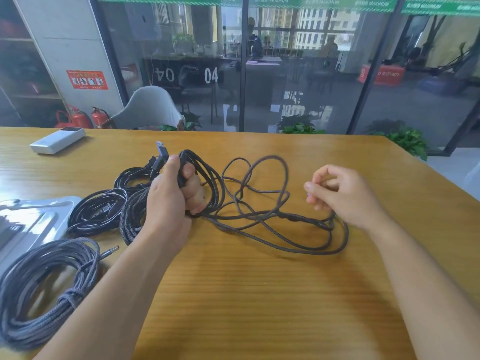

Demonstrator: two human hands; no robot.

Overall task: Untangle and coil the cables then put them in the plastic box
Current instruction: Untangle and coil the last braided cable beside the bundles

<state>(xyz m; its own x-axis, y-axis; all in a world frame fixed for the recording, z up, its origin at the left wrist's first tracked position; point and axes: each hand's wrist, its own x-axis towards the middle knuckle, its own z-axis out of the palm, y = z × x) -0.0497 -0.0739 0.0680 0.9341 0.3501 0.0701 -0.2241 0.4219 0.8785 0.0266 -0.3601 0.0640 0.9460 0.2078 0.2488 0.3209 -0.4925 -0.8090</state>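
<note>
From the head camera, we see our left hand [176, 193] gripping a part-wound braided cable [259, 203] with its USB plug [162, 149] poking upward; the loose loops sprawl rightward across the wooden table [259, 294] toward our nearer right hand [340, 196], fingers loosely curled, seemingly holding nothing

**Dark braids on honey-coloured wood**

The table [259, 281] is yellow-orange wood with fine lengthwise grain. The loose cable [262, 203] is a brownish-grey braid, its USB plug [162, 149] bluish grey. The coiled cable [39, 287] at the near left is a grey weave with a silvery jack tip. The black cables [98, 211] are glossy and plain. The power bank [57, 140] is white, and the plastic box [28, 222] clear with pale glare.
</note>
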